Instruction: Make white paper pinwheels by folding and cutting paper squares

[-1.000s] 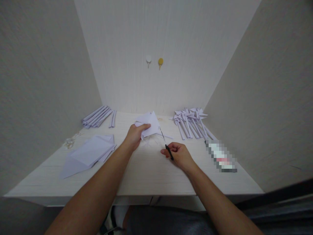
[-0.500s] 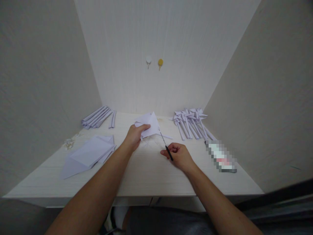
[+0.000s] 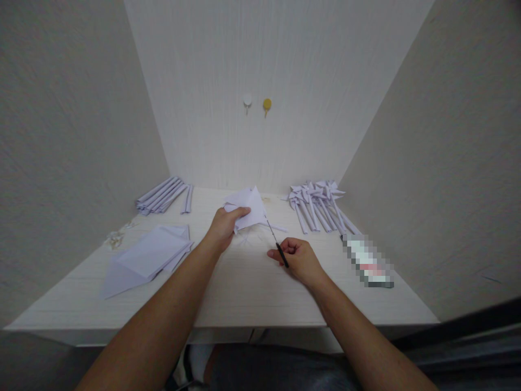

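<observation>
My left hand (image 3: 223,227) pinches a folded piece of white paper (image 3: 255,207) above the table, its thumb lying on the top face. My right hand (image 3: 303,262) is closed on a pair of black-handled scissors (image 3: 281,254). The thin blades point up and left, and their tips reach the lower right corner of the paper. Whether the blades are parted is too small to tell. Behind the scissors, a narrow white paper piece (image 3: 277,226) lies on the table.
Flat white paper sheets (image 3: 150,255) lie at the left, with rolled paper tubes (image 3: 160,195) behind them and small pale bits (image 3: 115,239) beside. Paper pinwheels on sticks (image 3: 317,203) rest at the back right. A blurred-out phone-like object (image 3: 368,260) lies at the right. Walls enclose three sides.
</observation>
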{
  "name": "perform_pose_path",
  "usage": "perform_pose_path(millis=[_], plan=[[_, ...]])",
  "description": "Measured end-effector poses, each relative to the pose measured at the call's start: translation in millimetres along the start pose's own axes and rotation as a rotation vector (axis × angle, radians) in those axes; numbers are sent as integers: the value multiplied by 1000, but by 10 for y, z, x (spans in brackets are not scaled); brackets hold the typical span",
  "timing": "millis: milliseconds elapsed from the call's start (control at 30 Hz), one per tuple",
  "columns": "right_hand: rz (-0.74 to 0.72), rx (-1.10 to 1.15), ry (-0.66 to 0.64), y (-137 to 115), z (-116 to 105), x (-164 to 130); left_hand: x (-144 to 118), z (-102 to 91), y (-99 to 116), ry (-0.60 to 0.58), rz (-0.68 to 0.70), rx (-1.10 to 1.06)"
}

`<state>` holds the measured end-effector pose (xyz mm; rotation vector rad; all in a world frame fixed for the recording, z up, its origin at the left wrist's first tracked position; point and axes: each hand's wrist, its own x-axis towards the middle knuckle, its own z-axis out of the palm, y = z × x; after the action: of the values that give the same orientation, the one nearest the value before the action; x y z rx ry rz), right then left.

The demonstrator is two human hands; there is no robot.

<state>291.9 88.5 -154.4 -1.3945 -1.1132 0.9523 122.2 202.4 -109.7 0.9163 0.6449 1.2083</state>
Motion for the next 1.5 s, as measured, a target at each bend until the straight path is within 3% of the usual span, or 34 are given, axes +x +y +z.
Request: perform_pose_path(millis=[433, 567, 767, 967, 1500], plan=[[50, 22, 8, -57, 28, -16, -12, 5, 17, 0, 0, 30], [30, 56, 75, -80, 8, 1, -4, -13, 8, -13, 4, 64], [-135, 178, 336, -190, -84, 21, -71, -31, -30, -232, -133, 255], [-194, 248, 344, -194, -91, 12, -146, -8, -34, -503, -229, 475], [-239, 199, 301, -153, -57, -9, -197, 31, 23, -584, -268, 514]])
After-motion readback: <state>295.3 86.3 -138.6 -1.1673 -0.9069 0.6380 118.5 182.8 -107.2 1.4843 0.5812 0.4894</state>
